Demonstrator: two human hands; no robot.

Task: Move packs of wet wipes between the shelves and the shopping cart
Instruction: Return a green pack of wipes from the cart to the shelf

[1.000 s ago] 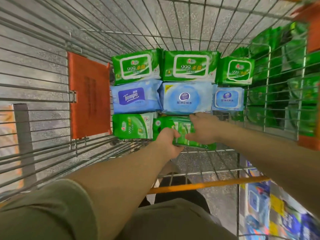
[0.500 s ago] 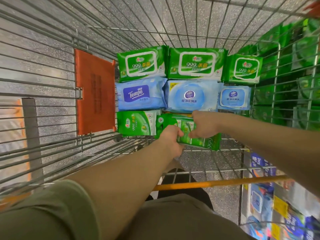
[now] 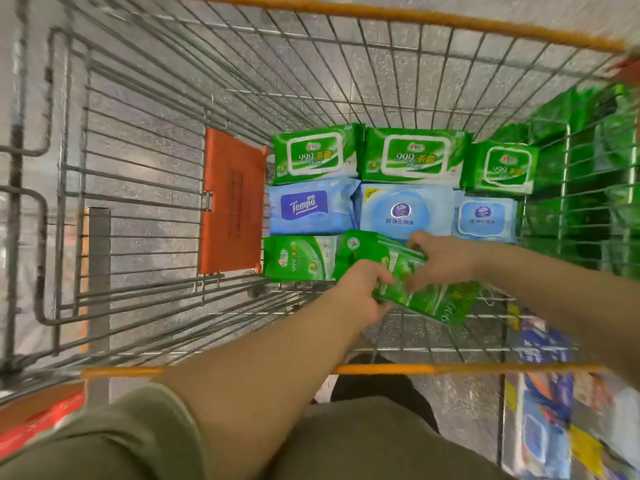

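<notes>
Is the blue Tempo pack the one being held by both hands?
No, both the left hand and right hand grip a green pack; the Tempo pack lies untouched in the cart.

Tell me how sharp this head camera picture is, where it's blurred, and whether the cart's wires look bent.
Head view: motion blur smears the edges, worst on the orange cart rim and the blue shelf packs; the central blue Tempo wipes pack stays readable; the green wipes pack gripped by the left hand and right hand is soft; wide-angle distortion bows the grey wire cart.
</notes>
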